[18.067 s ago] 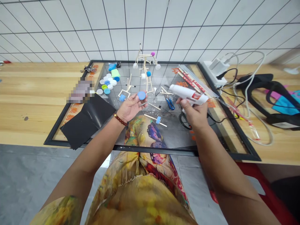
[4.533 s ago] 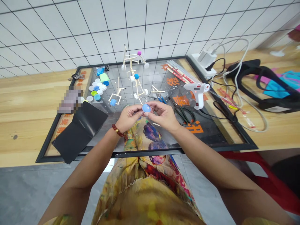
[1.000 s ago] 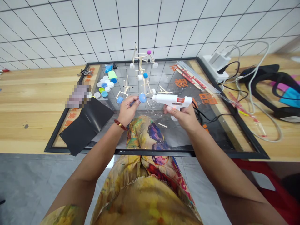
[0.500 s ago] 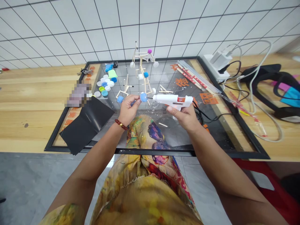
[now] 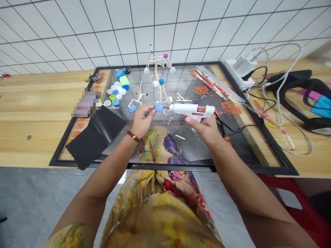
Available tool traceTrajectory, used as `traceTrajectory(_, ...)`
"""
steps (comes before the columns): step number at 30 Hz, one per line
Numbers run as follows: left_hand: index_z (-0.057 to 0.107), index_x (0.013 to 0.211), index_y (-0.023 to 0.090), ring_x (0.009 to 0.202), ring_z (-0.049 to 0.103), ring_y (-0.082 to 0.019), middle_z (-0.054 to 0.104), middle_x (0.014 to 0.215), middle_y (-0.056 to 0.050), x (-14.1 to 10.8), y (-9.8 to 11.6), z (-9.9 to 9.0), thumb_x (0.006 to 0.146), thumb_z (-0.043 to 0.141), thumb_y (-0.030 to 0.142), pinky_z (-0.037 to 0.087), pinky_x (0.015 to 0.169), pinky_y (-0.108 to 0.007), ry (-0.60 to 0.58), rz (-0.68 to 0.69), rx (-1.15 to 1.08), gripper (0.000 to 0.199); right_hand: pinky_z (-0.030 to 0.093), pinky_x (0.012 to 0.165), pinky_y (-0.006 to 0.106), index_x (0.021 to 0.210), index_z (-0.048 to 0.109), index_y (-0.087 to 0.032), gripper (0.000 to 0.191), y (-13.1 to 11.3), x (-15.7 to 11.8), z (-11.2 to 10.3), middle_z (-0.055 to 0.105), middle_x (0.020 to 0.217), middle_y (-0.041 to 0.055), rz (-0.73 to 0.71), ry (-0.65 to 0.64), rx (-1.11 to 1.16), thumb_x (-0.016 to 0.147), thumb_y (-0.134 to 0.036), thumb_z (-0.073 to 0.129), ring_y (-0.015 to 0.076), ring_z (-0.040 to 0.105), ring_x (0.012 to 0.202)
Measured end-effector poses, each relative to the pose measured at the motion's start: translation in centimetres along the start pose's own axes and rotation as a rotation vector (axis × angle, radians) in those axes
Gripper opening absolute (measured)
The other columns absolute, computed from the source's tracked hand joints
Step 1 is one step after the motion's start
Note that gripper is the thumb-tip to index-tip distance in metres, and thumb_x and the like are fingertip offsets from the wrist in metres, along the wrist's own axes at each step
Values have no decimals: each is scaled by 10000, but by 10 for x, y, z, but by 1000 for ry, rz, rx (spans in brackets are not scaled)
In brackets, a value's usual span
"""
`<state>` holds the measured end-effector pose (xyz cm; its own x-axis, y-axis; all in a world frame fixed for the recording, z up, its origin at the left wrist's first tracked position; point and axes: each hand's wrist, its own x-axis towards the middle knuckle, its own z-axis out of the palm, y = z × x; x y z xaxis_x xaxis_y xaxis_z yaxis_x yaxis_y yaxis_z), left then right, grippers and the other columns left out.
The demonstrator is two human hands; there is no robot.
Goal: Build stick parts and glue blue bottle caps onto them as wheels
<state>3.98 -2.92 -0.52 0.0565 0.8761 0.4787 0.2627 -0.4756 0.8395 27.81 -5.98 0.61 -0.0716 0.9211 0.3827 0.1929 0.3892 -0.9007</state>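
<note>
Between the thumb and fingers of my left hand (image 5: pixel 143 120) is a blue bottle cap (image 5: pixel 159 107), its face turned to the right. My right hand (image 5: pixel 204 127) is wrapped round the handle of a white glue gun (image 5: pixel 190 109), whose nozzle reaches to the cap; whether they touch I cannot tell. Another blue cap (image 5: pixel 132 109) shows just left of my left hand, beside a small frame of wooden sticks (image 5: pixel 139 94). Behind the held cap stands a taller stick structure (image 5: pixel 156 74) with white, blue and purple round parts.
Several loose caps (image 5: pixel 115 102) lie at the back left, near black sheets (image 5: pixel 90 137). Glue sticks and red-white strips (image 5: pixel 212 82) lie at the back right. A power strip (image 5: pixel 239 77) with tangled cables and a black strap device (image 5: pixel 292 100) occupy the right side.
Both hands keep nearly the same pose, with the nozzle held at the cap. The whole view has shifted very slightly.
</note>
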Motion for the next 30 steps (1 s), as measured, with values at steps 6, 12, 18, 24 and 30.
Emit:
traceTrajectory(6, 722, 791, 241, 878, 624, -204, 712, 847, -30, 0, 1, 0, 871, 686, 406, 455, 878, -354, -11, -9, 2, 188, 577, 840, 464, 881, 745, -256, 420, 0, -1, 0, 757, 856, 46, 11, 26, -7, 707, -636, 786, 286, 695, 850)
traceTrajectory(12, 721, 800, 234, 882, 616, -207, 704, 847, -35, 0, 0, 1, 879, 674, 394, 449, 868, -354, -12, -6, 17, 184, 587, 795, 421, 919, 746, -268, 355, 3, -1, -1, 753, 879, 42, -18, 38, 5, 747, -577, 777, 269, 706, 846)
traceTrajectory(18, 730, 803, 230, 867, 623, -200, 704, 836, -33, 0, 0, 1, 871, 689, 377, 454, 852, -342, -9, -11, -2, 167, 578, 774, 438, 872, 749, -268, 318, 4, -1, -1, 744, 819, 37, -42, 23, -19, 756, -564, 774, 270, 693, 794)
traceTrajectory(24, 738, 804, 237, 858, 627, -191, 707, 837, -27, 0, 2, 0, 860, 707, 404, 461, 845, -332, 8, -50, -30, 179, 576, 735, 430, 875, 743, -283, 352, 2, -1, -1, 739, 800, 24, -13, 10, -39, 741, -607, 765, 270, 682, 766)
traceTrajectory(30, 749, 817, 233, 860, 632, -181, 726, 853, -19, -2, 0, 4, 799, 759, 473, 473, 864, -329, 1, -148, -166, 241, 561, 728, 408, 872, 706, -259, 411, 0, -1, 1, 724, 806, 32, 6, 53, -13, 716, -633, 773, 252, 661, 763)
